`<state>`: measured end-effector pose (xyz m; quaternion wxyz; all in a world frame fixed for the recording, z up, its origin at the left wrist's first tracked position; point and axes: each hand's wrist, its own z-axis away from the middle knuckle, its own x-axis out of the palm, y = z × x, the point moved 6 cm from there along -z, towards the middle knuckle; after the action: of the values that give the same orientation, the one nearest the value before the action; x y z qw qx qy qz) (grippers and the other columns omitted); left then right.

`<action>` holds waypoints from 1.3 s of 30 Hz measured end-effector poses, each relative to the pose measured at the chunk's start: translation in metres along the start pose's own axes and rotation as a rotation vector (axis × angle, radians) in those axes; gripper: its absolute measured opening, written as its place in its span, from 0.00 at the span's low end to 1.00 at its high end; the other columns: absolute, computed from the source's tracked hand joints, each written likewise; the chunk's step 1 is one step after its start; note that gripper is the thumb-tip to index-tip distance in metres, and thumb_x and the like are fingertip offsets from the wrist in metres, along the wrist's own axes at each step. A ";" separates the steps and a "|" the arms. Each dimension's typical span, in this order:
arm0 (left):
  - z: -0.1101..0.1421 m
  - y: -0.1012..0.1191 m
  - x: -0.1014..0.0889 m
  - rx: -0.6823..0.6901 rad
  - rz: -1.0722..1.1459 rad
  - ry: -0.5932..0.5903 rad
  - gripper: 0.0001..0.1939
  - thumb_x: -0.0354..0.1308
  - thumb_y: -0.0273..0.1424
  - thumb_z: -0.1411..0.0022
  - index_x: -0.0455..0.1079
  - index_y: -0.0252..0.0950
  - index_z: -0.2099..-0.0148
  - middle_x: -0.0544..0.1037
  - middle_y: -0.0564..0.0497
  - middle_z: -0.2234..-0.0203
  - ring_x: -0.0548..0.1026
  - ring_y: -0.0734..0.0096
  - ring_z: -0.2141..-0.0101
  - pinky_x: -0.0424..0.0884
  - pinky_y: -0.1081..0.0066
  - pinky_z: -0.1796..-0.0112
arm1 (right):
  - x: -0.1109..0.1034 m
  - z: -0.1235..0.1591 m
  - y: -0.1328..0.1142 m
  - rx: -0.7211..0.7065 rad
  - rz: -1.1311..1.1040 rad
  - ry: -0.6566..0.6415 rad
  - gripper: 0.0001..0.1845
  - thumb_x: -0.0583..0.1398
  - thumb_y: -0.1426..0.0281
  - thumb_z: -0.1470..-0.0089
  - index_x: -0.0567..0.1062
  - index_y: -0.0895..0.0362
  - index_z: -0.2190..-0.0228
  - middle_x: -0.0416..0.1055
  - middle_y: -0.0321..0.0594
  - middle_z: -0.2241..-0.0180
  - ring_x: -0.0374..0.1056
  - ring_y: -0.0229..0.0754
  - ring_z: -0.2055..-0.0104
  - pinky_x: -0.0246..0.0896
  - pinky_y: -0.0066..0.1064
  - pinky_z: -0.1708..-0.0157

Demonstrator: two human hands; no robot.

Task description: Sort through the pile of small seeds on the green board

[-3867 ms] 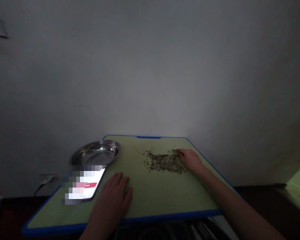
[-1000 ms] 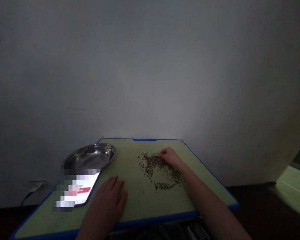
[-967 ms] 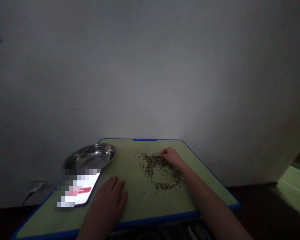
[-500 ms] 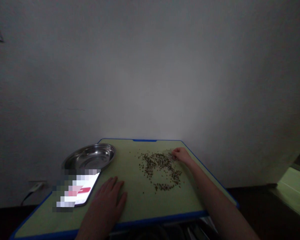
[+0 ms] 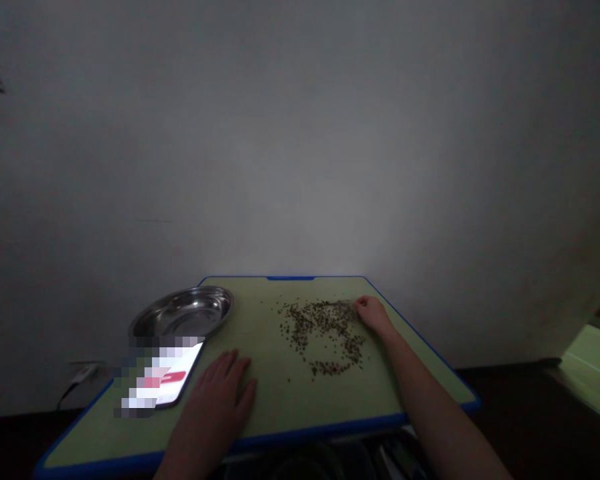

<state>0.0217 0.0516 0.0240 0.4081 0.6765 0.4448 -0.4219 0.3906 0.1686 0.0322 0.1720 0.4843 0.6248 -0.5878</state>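
Small dark brown grains or seeds, too small to name surely, lie scattered in a rough ring on the pale green tabletop. At their far right edge is my right hand, fingers pinched together. A thin, blurred, partly see-through thing seems to stick out leftward from the fingertips over the grains; its kind does not show. My left hand rests flat on the table at front left, fingers stretched out, holding nothing. Just left of it lies a phone with a lit screen, partly pixelated.
A shiny steel basin stands at the table's left, behind the phone. The table has a blue rim and its far edge is against a grey wall. A plug with a cable is low on the wall at left.
My right hand has swept left through the grains, then back right to their far right edge. The grains have spread from a compact patch into a ring. My left hand stays put.
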 end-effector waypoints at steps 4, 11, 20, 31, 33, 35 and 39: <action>0.000 0.000 0.000 0.004 -0.008 -0.002 0.25 0.45 0.39 0.39 0.70 0.34 0.46 0.70 0.38 0.43 0.65 0.51 0.42 0.62 0.50 0.43 | -0.003 -0.002 0.007 0.042 -0.001 0.045 0.14 0.55 0.66 0.43 0.79 0.60 0.65 0.78 0.44 0.72 0.72 0.40 0.68 0.59 0.26 0.69; 0.001 -0.002 0.002 0.001 -0.019 0.006 0.25 0.45 0.40 0.39 0.70 0.35 0.46 0.69 0.39 0.43 0.66 0.52 0.42 0.61 0.51 0.43 | -0.008 0.002 0.008 0.050 0.004 0.084 0.13 0.56 0.67 0.44 0.79 0.59 0.65 0.78 0.48 0.66 0.73 0.43 0.63 0.60 0.28 0.66; 0.001 -0.002 0.001 0.007 0.022 0.044 0.24 0.46 0.40 0.40 0.70 0.36 0.47 0.71 0.41 0.44 0.67 0.52 0.43 0.63 0.50 0.44 | 0.019 0.019 -0.038 -0.177 -0.092 -0.072 0.11 0.58 0.67 0.45 0.79 0.57 0.67 0.79 0.39 0.70 0.72 0.37 0.69 0.59 0.24 0.68; 0.001 0.001 -0.003 0.001 0.036 0.021 0.24 0.46 0.39 0.40 0.70 0.34 0.47 0.70 0.39 0.44 0.66 0.51 0.42 0.62 0.51 0.43 | -0.002 0.011 -0.005 -0.014 0.033 0.052 0.13 0.56 0.65 0.42 0.78 0.57 0.63 0.78 0.44 0.63 0.72 0.41 0.61 0.59 0.26 0.65; 0.001 0.000 -0.003 -0.002 0.038 0.033 0.24 0.46 0.39 0.40 0.70 0.34 0.47 0.70 0.39 0.44 0.66 0.52 0.42 0.62 0.50 0.43 | -0.003 0.011 0.000 0.023 0.057 0.070 0.13 0.56 0.64 0.43 0.79 0.56 0.63 0.78 0.45 0.62 0.72 0.42 0.60 0.60 0.27 0.64; 0.002 0.001 -0.003 -0.004 0.039 0.041 0.23 0.46 0.39 0.40 0.70 0.35 0.47 0.71 0.40 0.44 0.66 0.52 0.42 0.61 0.50 0.43 | -0.005 0.012 0.004 0.055 0.078 0.082 0.13 0.56 0.64 0.43 0.79 0.55 0.64 0.78 0.45 0.63 0.72 0.43 0.60 0.60 0.28 0.64; 0.002 0.002 -0.003 -0.004 0.025 0.003 0.25 0.45 0.39 0.39 0.69 0.34 0.45 0.69 0.39 0.43 0.65 0.51 0.42 0.61 0.50 0.43 | -0.010 0.012 0.008 0.084 0.093 0.109 0.15 0.54 0.65 0.42 0.79 0.57 0.62 0.78 0.48 0.61 0.72 0.45 0.58 0.61 0.29 0.62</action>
<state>0.0224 0.0488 0.0268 0.4141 0.6817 0.4378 -0.4148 0.3976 0.1521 0.0319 0.1443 0.5508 0.5849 -0.5777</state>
